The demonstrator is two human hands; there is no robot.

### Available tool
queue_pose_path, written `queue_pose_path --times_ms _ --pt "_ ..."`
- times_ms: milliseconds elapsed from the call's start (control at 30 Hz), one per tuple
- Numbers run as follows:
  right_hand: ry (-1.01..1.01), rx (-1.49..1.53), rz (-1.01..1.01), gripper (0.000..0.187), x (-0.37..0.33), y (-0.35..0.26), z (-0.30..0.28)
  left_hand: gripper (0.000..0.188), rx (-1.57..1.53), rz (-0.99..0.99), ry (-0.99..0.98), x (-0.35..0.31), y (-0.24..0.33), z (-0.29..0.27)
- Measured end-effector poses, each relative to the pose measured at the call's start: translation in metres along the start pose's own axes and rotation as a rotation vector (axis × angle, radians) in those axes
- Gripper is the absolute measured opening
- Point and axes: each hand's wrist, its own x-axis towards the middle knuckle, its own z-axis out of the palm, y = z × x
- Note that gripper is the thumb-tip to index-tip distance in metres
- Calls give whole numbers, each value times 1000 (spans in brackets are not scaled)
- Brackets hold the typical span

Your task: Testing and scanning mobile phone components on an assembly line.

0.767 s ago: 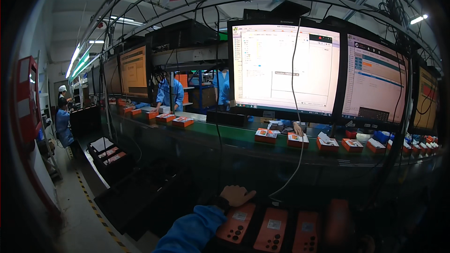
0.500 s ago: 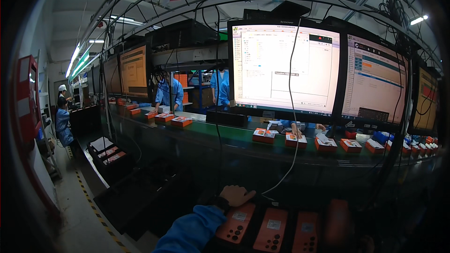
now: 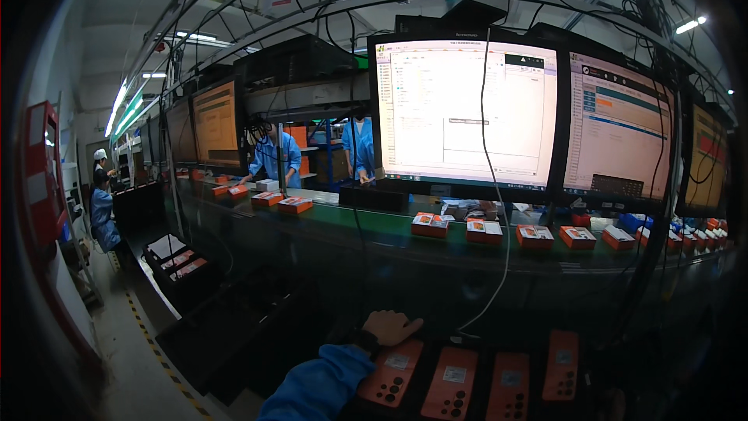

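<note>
Four orange phones, by look, are lined up as several units with pale labels and dark round lenses. My left hand rests palm down at the top end of the leftmost phone, fingers apart. Beside it lie a second phone and a third phone, in what appears to be a dark tray. A further phone at the right sits a little higher than the others. My right hand shows only as a dim patch by that phone's lower end; its fingers are lost in the dark.
Ahead runs a green conveyor belt carrying several orange-and-white boxes. Above it hang a bright monitor and a second monitor. A white cable dangles before me. A black bin stands left. Co-workers in blue are beyond.
The rightmost phone, smeared by motion before, now shows sharply. My left hand has stayed put. A co-worker's hand over a box across the belt is out of sight.
</note>
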Motion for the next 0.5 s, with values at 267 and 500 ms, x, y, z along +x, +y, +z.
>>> queue_pose_path --times_ms 267,500 --pt "7 118 67 57 -11 49 25 58 39 -4 13 4 -4 6" --pt "-21 667 382 47 -12 69 31 59 28 26 69 2 -5 7"
